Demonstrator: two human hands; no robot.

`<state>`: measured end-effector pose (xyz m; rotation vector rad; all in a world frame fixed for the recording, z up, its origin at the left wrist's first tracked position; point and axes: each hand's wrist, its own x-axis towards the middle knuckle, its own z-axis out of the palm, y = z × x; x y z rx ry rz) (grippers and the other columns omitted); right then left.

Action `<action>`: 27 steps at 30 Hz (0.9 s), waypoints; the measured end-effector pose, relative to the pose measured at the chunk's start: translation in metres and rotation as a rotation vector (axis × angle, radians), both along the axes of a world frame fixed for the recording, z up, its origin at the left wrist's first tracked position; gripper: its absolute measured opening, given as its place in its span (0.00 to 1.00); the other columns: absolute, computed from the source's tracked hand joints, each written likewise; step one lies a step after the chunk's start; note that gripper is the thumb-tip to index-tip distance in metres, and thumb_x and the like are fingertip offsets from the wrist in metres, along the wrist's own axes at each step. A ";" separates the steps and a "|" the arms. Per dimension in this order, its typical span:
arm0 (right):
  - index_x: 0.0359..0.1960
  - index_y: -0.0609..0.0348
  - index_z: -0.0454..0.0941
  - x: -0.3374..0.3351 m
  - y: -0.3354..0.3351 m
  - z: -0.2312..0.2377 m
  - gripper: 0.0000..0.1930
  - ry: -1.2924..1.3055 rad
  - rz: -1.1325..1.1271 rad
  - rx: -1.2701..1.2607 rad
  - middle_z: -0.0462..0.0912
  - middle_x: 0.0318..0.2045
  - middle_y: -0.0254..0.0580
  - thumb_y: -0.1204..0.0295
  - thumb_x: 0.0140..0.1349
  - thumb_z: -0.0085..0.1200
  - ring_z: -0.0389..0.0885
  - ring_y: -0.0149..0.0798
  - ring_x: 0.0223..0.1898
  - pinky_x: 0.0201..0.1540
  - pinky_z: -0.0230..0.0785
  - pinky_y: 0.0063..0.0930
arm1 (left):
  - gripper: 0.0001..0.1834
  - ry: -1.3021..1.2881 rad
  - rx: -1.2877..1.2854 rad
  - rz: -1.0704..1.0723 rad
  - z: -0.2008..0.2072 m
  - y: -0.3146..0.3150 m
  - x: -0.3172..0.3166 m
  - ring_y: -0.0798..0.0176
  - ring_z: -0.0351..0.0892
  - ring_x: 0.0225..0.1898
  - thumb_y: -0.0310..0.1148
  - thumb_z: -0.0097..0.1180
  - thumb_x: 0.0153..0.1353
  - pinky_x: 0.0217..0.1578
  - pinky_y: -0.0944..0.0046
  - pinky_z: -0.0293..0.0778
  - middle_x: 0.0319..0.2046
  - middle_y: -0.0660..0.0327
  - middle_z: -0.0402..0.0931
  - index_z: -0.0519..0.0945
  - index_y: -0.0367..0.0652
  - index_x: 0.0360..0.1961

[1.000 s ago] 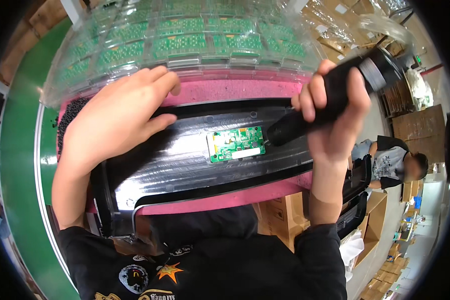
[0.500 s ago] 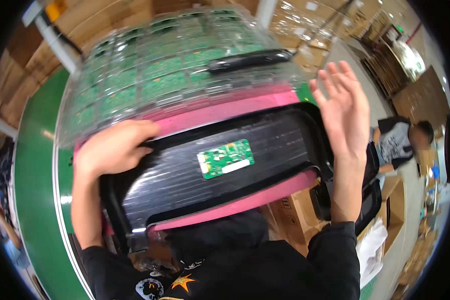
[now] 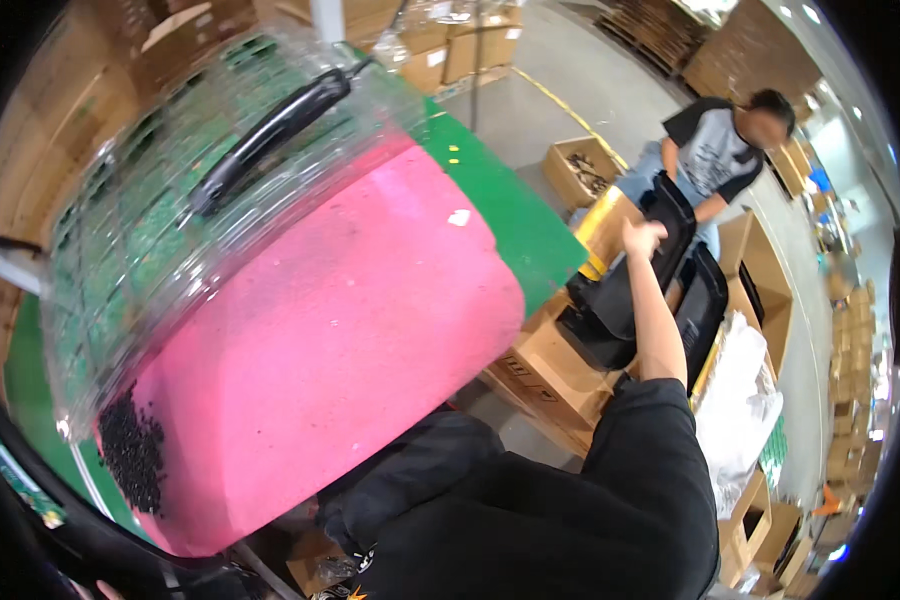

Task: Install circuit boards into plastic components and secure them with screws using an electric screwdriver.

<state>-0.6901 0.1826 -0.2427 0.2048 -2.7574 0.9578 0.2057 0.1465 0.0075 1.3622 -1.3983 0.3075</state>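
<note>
My right arm reaches out to the right, and my right hand [image 3: 645, 238] is closed on the rim of a black plastic housing [image 3: 618, 298] that stands among others in a cardboard box. At the lower left edge of the view, a bit of skin shows, seemingly my left hand [image 3: 108, 592]; its fingers are mostly cut off. Beside it another black housing [image 3: 80, 530] slants along the rim of the picture, with a green circuit board [image 3: 25, 485] in it. Whether my left hand grips that housing cannot be made out.
A pink mat [image 3: 340, 330] covers the green table [image 3: 510, 215], with a heap of small black screws [image 3: 132, 455] at its left. Clear plastic trays of circuit boards [image 3: 140, 190] carry a black electric screwdriver [image 3: 275, 130]. A co-worker [image 3: 715, 150] sits beyond the cardboard box [image 3: 545, 370].
The black housing with the circuit board has left the mat for the far left. My right hand has gone from open in the air to holding another housing. The view has turned right.
</note>
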 end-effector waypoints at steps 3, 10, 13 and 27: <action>0.66 0.68 0.55 0.040 -0.005 -0.010 0.50 -0.350 -0.049 0.376 0.63 0.64 0.64 0.46 0.49 0.64 0.68 0.61 0.63 0.64 0.64 0.50 | 0.25 0.470 0.022 0.217 -0.015 0.067 0.131 0.48 0.75 0.52 0.38 0.58 0.60 0.55 0.51 0.70 0.54 0.46 0.74 0.74 0.34 0.55; 0.43 0.70 0.81 -0.004 0.043 -0.030 0.34 -0.294 0.313 0.476 0.85 0.42 0.55 0.48 0.46 0.65 0.83 0.48 0.45 0.46 0.74 0.43 | 0.08 1.172 0.069 -0.127 0.020 0.057 0.088 0.62 0.81 0.34 0.31 0.57 0.52 0.36 0.62 0.79 0.33 0.61 0.81 0.78 0.41 0.34; 0.30 0.74 0.80 -0.068 0.059 -0.057 0.21 -0.518 0.571 -0.070 0.81 0.26 0.38 0.62 0.49 0.64 0.74 0.34 0.24 0.27 0.68 0.39 | 0.09 1.291 0.094 -0.189 0.001 0.041 0.106 0.58 0.83 0.36 0.32 0.55 0.57 0.38 0.57 0.78 0.38 0.58 0.82 0.78 0.41 0.38; 0.53 0.70 0.67 0.070 0.001 0.134 0.15 0.555 0.853 -0.068 0.74 0.45 0.54 0.69 0.72 0.48 0.73 0.44 0.42 0.50 0.68 0.34 | 0.36 0.224 -0.165 0.945 -0.075 -0.005 0.242 0.57 0.69 0.57 0.30 0.61 0.55 0.58 0.60 0.65 0.59 0.50 0.67 0.64 0.31 0.64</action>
